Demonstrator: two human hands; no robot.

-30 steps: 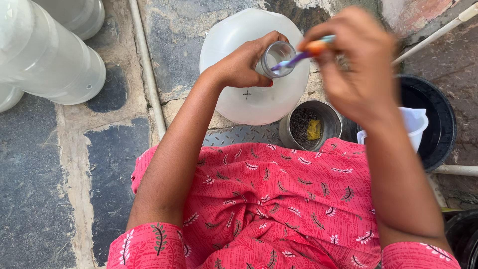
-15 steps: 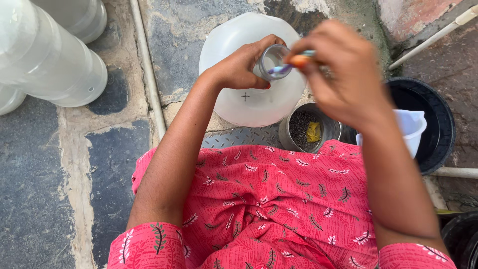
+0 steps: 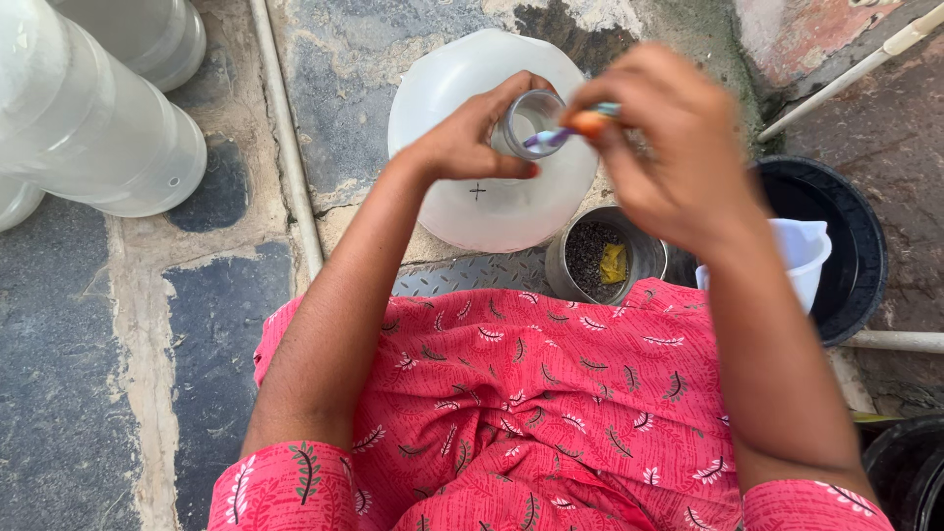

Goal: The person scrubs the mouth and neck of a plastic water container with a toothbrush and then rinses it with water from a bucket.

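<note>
A small clear glass jar [image 3: 531, 123] is held at its side by the left hand [image 3: 472, 143], fingers curled round it, above a large white plastic container [image 3: 442, 88] that stands on the stone floor [image 3: 128, 324]. A thin brush-like tool with a purple head and orange grip [image 3: 565, 131] is pinched in the closed fingers of the right hand [image 3: 678, 147], its tip set inside the jar's mouth. For the scrubbing to be done well, the jar is best kept tilted toward the tool and gripped firmly, while the tip is worked round the inner wall without being forced against the glass. Just below, a steel cup [image 3: 605, 258] with dark grains and a yellow scrap is seen, and beside it a white jug [image 3: 801, 251] in a black basin [image 3: 855, 246]. The tool's far end is hidden in the right hand; the jar's contents cannot be made out, and the hand is blurred.
</note>
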